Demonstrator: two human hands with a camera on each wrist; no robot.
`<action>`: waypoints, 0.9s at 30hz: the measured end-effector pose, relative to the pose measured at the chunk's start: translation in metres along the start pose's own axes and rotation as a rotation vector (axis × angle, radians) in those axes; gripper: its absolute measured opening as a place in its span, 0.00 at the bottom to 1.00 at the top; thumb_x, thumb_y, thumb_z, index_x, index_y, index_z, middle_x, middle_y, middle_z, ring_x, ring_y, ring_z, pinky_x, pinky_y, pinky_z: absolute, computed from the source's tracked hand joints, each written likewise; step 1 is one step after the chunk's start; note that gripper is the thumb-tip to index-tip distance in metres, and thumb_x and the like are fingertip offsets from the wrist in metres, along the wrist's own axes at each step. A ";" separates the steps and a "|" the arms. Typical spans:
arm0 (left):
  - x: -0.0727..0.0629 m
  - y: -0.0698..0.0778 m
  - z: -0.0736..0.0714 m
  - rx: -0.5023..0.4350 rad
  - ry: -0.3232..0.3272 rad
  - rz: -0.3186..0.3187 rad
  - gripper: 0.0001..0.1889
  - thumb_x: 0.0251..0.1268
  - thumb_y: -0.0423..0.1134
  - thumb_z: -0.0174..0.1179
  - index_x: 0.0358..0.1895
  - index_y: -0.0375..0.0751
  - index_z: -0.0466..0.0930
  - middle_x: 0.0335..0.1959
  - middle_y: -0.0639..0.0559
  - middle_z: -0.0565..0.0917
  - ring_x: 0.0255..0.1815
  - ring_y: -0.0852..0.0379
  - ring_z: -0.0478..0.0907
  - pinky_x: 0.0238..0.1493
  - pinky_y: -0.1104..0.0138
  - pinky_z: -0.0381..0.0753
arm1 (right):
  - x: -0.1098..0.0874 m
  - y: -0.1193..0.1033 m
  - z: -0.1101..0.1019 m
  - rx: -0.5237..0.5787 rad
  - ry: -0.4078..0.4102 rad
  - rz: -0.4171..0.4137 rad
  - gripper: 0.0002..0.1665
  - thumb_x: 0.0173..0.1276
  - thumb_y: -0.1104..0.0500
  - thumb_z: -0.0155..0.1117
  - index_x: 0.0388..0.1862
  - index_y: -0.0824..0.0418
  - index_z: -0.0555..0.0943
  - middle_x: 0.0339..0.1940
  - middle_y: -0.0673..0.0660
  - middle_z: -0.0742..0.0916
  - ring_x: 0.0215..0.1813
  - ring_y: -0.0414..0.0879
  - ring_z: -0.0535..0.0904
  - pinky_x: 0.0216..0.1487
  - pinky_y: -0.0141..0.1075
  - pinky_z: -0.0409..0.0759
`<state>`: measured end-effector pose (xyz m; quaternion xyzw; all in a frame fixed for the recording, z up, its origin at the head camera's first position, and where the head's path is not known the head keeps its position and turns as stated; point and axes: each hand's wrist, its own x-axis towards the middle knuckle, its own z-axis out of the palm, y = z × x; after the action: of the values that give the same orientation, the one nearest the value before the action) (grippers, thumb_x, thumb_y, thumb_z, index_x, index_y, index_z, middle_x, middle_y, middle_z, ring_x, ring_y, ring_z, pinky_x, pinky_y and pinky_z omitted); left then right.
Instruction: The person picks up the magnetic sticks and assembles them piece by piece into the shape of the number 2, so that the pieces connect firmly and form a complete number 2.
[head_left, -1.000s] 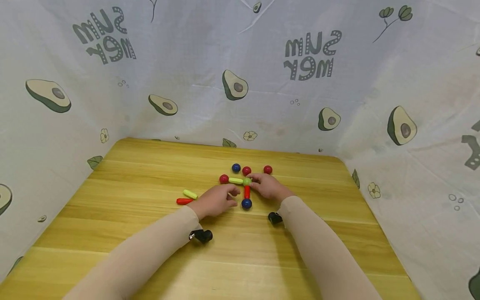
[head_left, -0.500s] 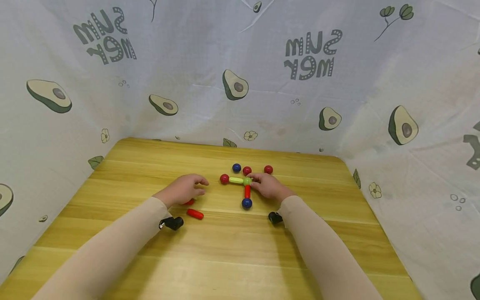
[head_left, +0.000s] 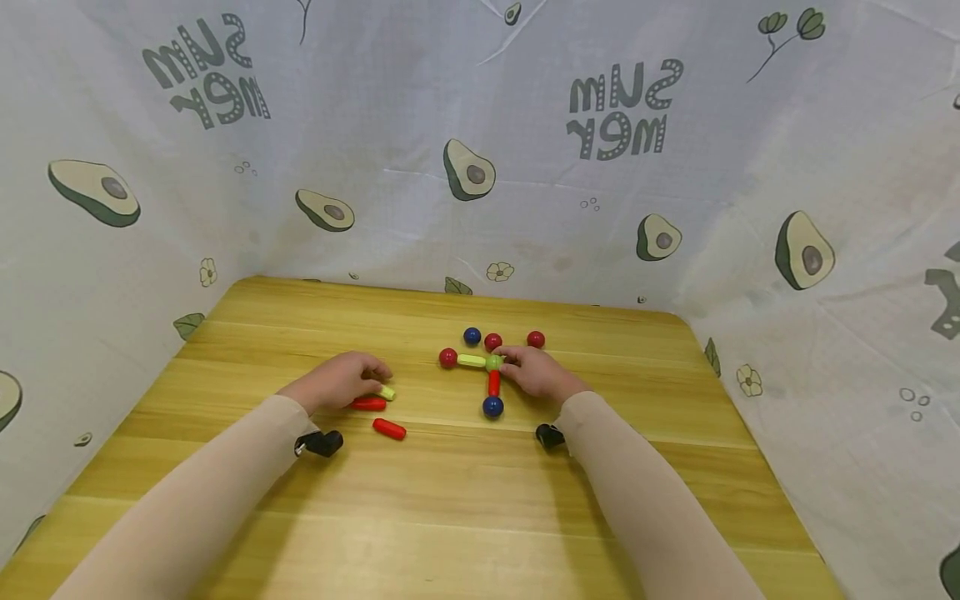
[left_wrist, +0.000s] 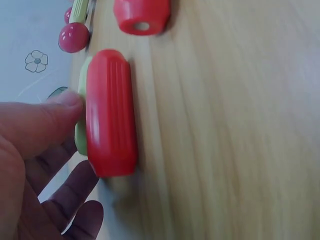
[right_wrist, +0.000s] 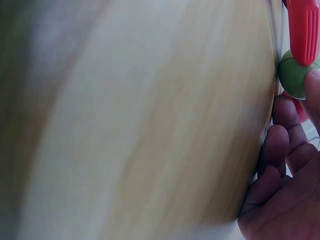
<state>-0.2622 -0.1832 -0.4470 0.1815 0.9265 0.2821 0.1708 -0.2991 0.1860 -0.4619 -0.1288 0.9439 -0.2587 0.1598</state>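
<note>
In the head view my left hand [head_left: 341, 381] is over a yellow-green magnetic rod [head_left: 387, 392], thumb and fingers at its sides, pinching it. A red rod [left_wrist: 111, 115] lies close alongside that one, in front of it in the left wrist view. Farther right, my right hand [head_left: 536, 372] pinches a green ball [head_left: 493, 363] between thumb and finger. From this ball one yellow-green rod [head_left: 472, 361] runs left to a red ball [head_left: 447, 357]. Another red rod [head_left: 493, 384] runs from it toward the near side, ending in a blue ball [head_left: 492, 407].
A loose red rod [head_left: 389, 429] lies nearer the front. Behind the joined pieces sit a blue ball [head_left: 472, 336] and two red balls, one in the middle [head_left: 492, 342] and one farther right [head_left: 536, 339]. A printed cloth [head_left: 405, 242] stands around the wooden table [head_left: 465, 517].
My left hand has moved left from beside the joined pieces to the loose yellow-green rod. A red rod now lies loose nearer the front. My right hand stays at the green ball.
</note>
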 end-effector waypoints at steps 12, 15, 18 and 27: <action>-0.003 -0.013 -0.004 0.021 0.003 -0.016 0.13 0.78 0.38 0.61 0.59 0.42 0.87 0.51 0.50 0.89 0.51 0.54 0.82 0.61 0.51 0.80 | 0.000 0.000 0.001 0.019 -0.006 0.015 0.26 0.84 0.52 0.57 0.78 0.51 0.74 0.58 0.57 0.84 0.60 0.55 0.77 0.77 0.53 0.72; -0.005 -0.014 -0.003 0.019 0.022 -0.022 0.12 0.77 0.38 0.62 0.58 0.42 0.88 0.49 0.51 0.89 0.47 0.55 0.81 0.58 0.53 0.80 | 0.000 0.001 0.002 0.019 -0.005 0.013 0.26 0.84 0.52 0.57 0.77 0.50 0.74 0.58 0.57 0.84 0.59 0.55 0.77 0.76 0.53 0.72; -0.005 -0.014 0.000 0.022 0.047 -0.026 0.12 0.77 0.38 0.63 0.57 0.42 0.88 0.48 0.50 0.89 0.46 0.54 0.80 0.57 0.53 0.79 | 0.000 0.002 0.002 0.015 -0.001 0.004 0.26 0.84 0.53 0.57 0.77 0.51 0.75 0.57 0.57 0.84 0.59 0.55 0.78 0.76 0.54 0.72; -0.007 -0.015 0.006 -0.004 0.083 -0.072 0.12 0.78 0.40 0.63 0.57 0.46 0.88 0.53 0.47 0.88 0.52 0.50 0.80 0.61 0.50 0.78 | 0.001 0.001 0.001 0.014 0.001 -0.002 0.25 0.84 0.53 0.57 0.76 0.52 0.75 0.54 0.56 0.84 0.55 0.53 0.78 0.73 0.51 0.75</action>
<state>-0.2570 -0.1951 -0.4591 0.1360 0.9381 0.2848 0.1427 -0.2995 0.1862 -0.4639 -0.1283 0.9420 -0.2657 0.1600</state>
